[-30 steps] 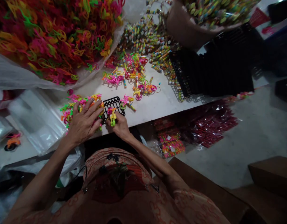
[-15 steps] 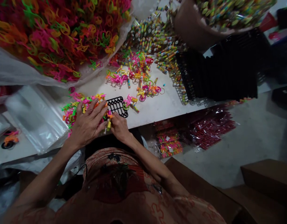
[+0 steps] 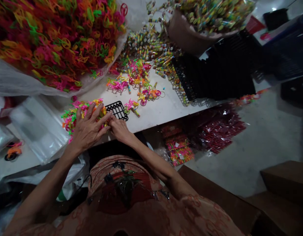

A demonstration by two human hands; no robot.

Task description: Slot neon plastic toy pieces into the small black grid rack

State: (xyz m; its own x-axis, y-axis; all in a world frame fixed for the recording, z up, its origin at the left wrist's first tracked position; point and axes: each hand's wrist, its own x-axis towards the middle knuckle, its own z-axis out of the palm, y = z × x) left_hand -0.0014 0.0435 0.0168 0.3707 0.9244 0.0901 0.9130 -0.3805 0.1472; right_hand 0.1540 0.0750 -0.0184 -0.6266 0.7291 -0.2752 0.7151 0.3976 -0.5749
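Note:
My left hand [image 3: 87,130] lies with fingers spread over a heap of small bright plastic pieces [image 3: 69,119] in pink, green, yellow and orange. Close to its thumb, my right hand [image 3: 120,128] has its fingers curled together at the near edge of a black plastic grid [image 3: 120,111]. What those fingers pinch, if anything, is hidden. The grid lies flat on the white table, its left part covered by the pieces and my left hand. Just right of it sits a small cluster of pink and yellow pieces with a little tube [image 3: 135,112].
A large clear bag [image 3: 92,82] of bright plastic pieces fills the back left. Loose tubes [image 3: 151,46] lie behind, beside a full tub [image 3: 182,36]. Stacked black grids [image 3: 215,78] stand right, clear plastic bags [image 3: 40,131] left. Below are packed bags [image 3: 212,134] and cardboard boxes [image 3: 286,177].
The view has shifted slightly, so the table's contents sit further left. Both hands stay at the black grid, with the right hand closer to the left thumb.

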